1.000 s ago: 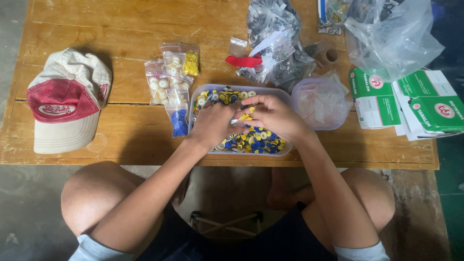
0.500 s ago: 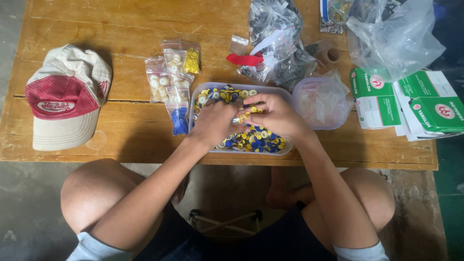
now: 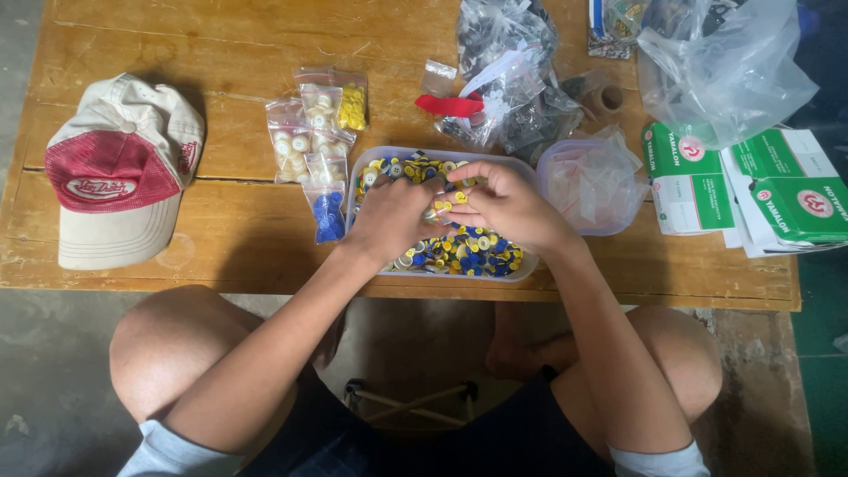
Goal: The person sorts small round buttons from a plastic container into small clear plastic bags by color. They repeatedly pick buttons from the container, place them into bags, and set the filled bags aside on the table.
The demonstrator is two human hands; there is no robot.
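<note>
A clear plastic tray (image 3: pixel 371 159) on the wooden table (image 3: pixel 221 238) is full of small round buttons (image 3: pixel 468 252) in yellow, blue, white and dark colours. My left hand (image 3: pixel 393 216) rests in the tray with its fingers curled among the buttons. My right hand (image 3: pixel 503 203) is beside it, fingertips pinching a few small yellow buttons over the tray's middle. The two hands touch at the fingertips. Much of the tray's contents is hidden under them.
Small clear bags of sorted buttons (image 3: pixel 318 132) lie left of the tray. A red and cream cap (image 3: pixel 119 172) sits far left. An empty lidded tub (image 3: pixel 592 185), crumpled plastic bags (image 3: pixel 512 79) and green and white boxes (image 3: pixel 760 190) are to the right.
Both hands stay over the tray with only small finger shifts among the buttons. Nothing else on the table has moved.
</note>
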